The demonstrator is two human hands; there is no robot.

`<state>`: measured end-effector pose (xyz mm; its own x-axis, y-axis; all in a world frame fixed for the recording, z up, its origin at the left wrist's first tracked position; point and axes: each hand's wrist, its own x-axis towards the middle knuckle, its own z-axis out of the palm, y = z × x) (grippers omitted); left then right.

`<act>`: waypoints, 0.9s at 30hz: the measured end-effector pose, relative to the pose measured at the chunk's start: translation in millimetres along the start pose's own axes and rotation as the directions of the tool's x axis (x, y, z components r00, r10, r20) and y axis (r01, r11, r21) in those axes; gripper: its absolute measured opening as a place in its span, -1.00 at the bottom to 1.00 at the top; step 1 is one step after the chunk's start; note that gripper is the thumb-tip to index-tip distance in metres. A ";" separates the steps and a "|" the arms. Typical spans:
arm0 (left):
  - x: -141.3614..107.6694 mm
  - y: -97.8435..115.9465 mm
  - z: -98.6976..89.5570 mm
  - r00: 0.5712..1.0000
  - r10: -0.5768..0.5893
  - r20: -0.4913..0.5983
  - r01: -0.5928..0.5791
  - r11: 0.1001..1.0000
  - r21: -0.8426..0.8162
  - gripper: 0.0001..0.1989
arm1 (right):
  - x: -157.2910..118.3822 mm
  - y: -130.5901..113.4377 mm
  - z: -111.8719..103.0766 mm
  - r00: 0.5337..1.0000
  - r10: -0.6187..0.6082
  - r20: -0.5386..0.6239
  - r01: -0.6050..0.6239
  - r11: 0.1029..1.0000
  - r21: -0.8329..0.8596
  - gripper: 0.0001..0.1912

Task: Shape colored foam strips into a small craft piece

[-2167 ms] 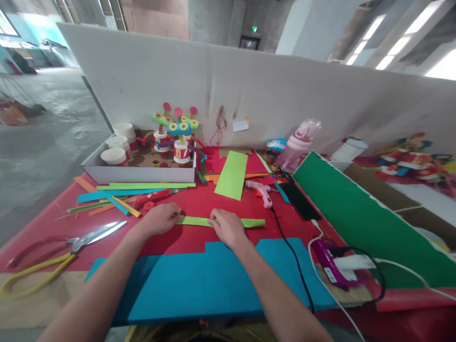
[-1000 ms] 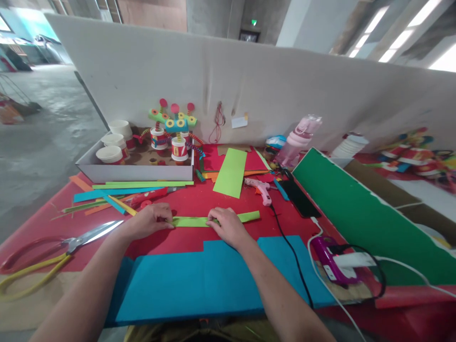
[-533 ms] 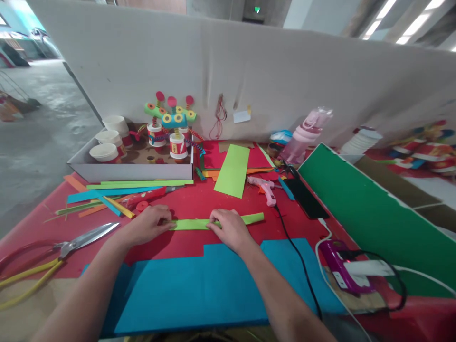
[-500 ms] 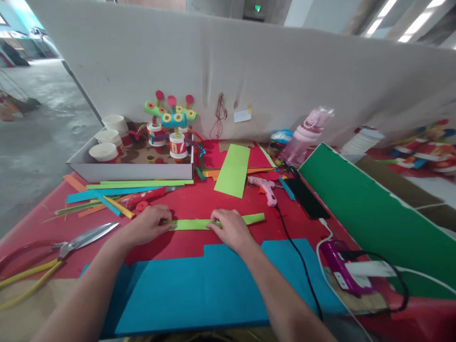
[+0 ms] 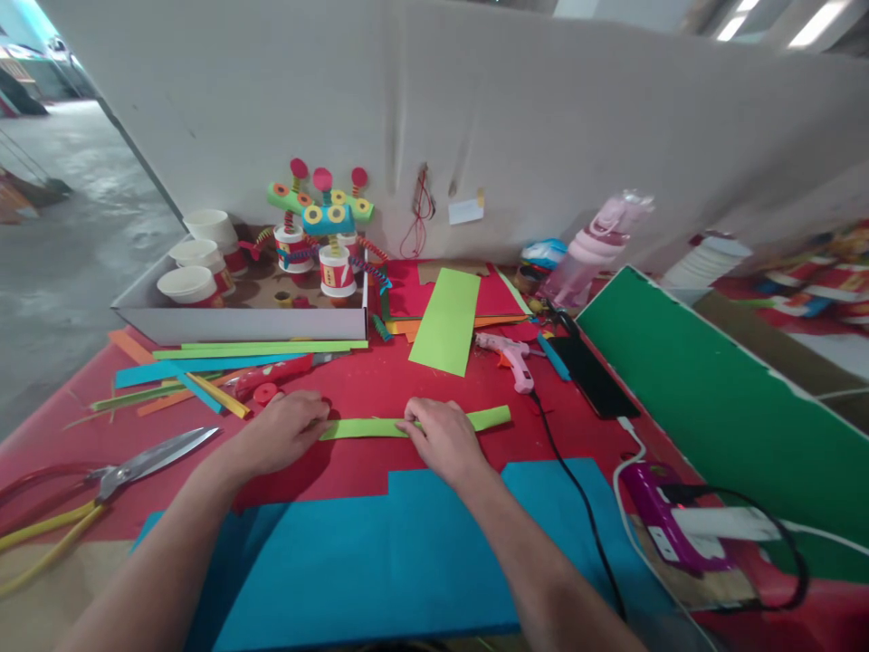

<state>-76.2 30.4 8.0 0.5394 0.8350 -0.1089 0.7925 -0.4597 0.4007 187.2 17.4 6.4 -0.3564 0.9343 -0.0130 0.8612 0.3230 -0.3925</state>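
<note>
A light green paper strip lies lengthwise across the red tabletop between my hands. My left hand pinches its left end, fingers closed and low over the table. Midway along, my right hand grips the strip between thumb and fingers, and the free right end curls up slightly past it. Beyond the right hand rests a wider light green paper sheet. A pink glue gun lies right of that sheet. Blue paper spreads beneath my forearms.
Large scissors lie open at left, near loose paper strips. A white box holds paper cups and paper-cup figures. At right are a phone, a purple power strip, cables, a pink bottle and a green panel.
The view has tilted and shifted slightly. Both hands keep nearly the same hold on the green strip, which has hardly moved.
</note>
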 end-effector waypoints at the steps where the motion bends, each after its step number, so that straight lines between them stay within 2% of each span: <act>1: 0.2 0.7 0.0 1.000 -0.003 0.000 0.003 1.000 0.013 -0.71 | 0.0 -0.1 -0.1 1.000 0.001 -0.001 -0.001 1.000 -0.002 -0.83; 7: 1.9 3.5 -0.9 1.000 -0.023 0.008 0.023 0.999 0.025 -0.72 | 0.1 0.4 -0.6 1.000 0.005 -0.013 -0.005 1.000 -0.001 -0.83; 13: 2.8 3.5 -1.2 0.998 -0.062 -0.007 0.062 0.998 -0.005 -0.70 | 1.7 3.9 -1.2 0.997 -0.067 -0.034 0.066 0.997 -0.046 -0.78; 18: 3.4 4.2 -1.4 0.995 -0.098 -0.006 0.098 0.995 -0.015 -0.69 | 3.8 4.6 -1.3 0.998 -0.051 -0.021 0.050 0.997 -0.054 -0.78; 27: 2.5 4.0 -0.7 0.996 -0.090 -0.007 0.090 0.996 0.002 -0.66 | 3.8 -1.2 -2.9 1.000 -0.013 -0.029 0.010 0.995 -0.097 -0.78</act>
<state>-71.9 30.9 10.0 0.4638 0.8750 -0.1387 0.8384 -0.3829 0.3878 185.9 21.0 9.5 -0.3568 0.9340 0.0183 0.8887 0.3454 -0.3016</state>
